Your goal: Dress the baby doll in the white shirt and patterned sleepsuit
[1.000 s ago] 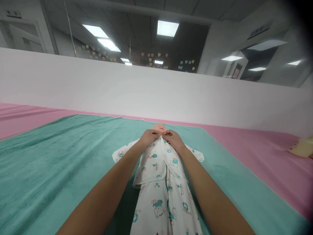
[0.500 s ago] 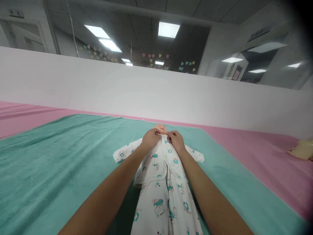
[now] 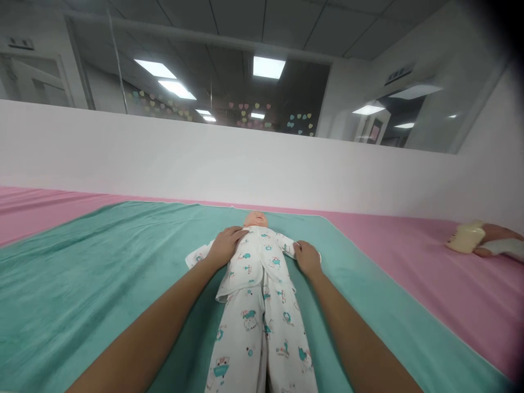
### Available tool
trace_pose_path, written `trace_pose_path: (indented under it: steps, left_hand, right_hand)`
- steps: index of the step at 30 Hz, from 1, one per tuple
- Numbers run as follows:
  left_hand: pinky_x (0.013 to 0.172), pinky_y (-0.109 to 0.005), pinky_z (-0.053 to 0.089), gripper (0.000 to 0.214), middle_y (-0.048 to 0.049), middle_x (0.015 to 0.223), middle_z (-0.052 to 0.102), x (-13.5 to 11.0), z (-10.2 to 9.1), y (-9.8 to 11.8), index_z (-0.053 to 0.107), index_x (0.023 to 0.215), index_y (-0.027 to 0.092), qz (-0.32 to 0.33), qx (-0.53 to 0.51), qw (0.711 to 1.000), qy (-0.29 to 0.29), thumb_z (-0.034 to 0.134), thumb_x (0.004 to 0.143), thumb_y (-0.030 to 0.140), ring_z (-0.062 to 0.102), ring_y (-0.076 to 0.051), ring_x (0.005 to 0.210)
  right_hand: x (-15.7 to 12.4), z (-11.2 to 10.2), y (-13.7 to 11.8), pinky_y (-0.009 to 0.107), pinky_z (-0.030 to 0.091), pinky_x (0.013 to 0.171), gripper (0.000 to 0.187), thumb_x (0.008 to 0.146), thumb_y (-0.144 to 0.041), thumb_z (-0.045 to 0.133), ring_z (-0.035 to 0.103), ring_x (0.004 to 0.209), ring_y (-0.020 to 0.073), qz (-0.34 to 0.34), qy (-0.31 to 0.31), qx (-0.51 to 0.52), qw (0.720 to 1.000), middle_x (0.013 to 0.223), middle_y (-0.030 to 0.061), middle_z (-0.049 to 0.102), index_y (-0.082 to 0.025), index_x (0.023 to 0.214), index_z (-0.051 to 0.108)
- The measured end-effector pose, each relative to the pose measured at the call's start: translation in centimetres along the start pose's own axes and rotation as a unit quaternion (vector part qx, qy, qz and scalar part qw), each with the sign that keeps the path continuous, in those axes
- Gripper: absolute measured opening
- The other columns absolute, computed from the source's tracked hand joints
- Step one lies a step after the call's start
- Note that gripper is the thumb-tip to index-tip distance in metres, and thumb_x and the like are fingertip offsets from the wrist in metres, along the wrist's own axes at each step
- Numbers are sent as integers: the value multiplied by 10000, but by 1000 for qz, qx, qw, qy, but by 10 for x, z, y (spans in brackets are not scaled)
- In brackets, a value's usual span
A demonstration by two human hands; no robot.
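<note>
A baby doll (image 3: pixel 257 218) lies on its back on a teal towel (image 3: pixel 102 267), dressed in a white printed romper (image 3: pixel 256 305). My left hand (image 3: pixel 224 245) rests flat on the doll's chest and shoulder, fingers stretched out. On the other side, my right hand (image 3: pixel 307 257) lies on the doll's sleeve; its fingers curl over the cloth. Both my forearms reach in from the bottom of the view, one on each side of the doll's legs.
The towel lies on a pink sheet (image 3: pixel 409 256). A low white wall (image 3: pixel 245 158) runs behind it. At the far right another person's hand (image 3: pixel 493 240) holds a pale bottle (image 3: pixel 464 238) on the pink sheet.
My hands have left the doll's collar and moved apart, the left onto its chest, the right onto its sleeve. The view has tilted down, showing the doll's face.
</note>
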State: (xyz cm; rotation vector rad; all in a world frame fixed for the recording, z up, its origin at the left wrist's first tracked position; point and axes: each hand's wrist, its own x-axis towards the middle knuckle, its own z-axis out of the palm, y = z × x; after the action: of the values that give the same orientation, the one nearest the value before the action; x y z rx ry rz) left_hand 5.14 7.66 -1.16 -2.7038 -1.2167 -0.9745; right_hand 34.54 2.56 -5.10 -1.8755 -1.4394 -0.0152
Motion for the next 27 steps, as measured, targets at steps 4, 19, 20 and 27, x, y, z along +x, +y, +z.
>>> trace_pose_path:
  steps: [4,19,20,27]
  left_hand:
    - [939,-336,335,393,-37,1283,487,-42,-20,-18,488,1235,267,-67,63,996,-17,295,908,369,416,-217,1157]
    - [709,-380,415,518,-120,939,650,-73,-62,-62,572,1067,198,-411,-25,911,-23,441,744,580,587,-312,879]
    - [713,-372,415,480,-121,928,650,-73,-62,-63,580,1056,180,-421,-51,905,5,504,722,516,588,-305,867]
    - [623,-265,459,500,-66,886,660,-71,-67,-41,532,1158,195,-433,-271,853,105,569,696,382,618,-188,758]
  right_hand:
    - [-3,-29,42,324,354,740,292,829,-323,367,536,916,242,83,-9,-15,996,975,135,609,-160,892,600]
    - [4,-44,55,314,359,585,307,719,-498,483,561,728,242,187,-20,18,982,742,79,611,-195,696,529]
    - [4,-45,55,321,362,590,312,704,-499,499,563,736,252,191,-17,23,981,738,90,611,-190,683,533]
    - [6,-43,58,263,421,597,270,653,-417,551,589,688,174,160,-1,165,973,785,39,653,-193,799,589]
